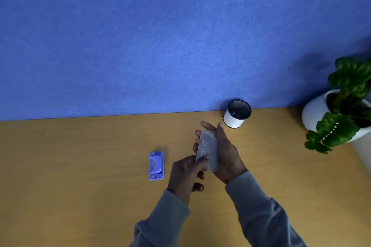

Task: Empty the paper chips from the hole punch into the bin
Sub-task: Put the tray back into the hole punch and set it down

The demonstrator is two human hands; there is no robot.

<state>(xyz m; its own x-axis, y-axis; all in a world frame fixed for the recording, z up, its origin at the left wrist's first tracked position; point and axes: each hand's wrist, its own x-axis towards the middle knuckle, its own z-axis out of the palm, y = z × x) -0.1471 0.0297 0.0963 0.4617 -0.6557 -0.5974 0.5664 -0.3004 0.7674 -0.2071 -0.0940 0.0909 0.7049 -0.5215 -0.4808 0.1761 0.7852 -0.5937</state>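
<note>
The purple hole punch body (pixel 156 166) lies on the wooden desk (pixel 80 166), left of my hands. Its translucent grey chip tray (pixel 208 149) is off the punch and rests in my right hand (pixel 226 152), above the desk. My left hand (pixel 186 174) pinches the tray's near lower corner with thumb and forefinger. The small bin (pixel 236 114), white with a dark mesh inside, stands upright at the desk's back edge, just beyond and to the right of the tray. A few pale chips show inside the bin.
A white pot with a green leafy plant (pixel 341 110) stands at the right edge of the desk. A blue fabric partition (pixel 160 36) rises behind the desk.
</note>
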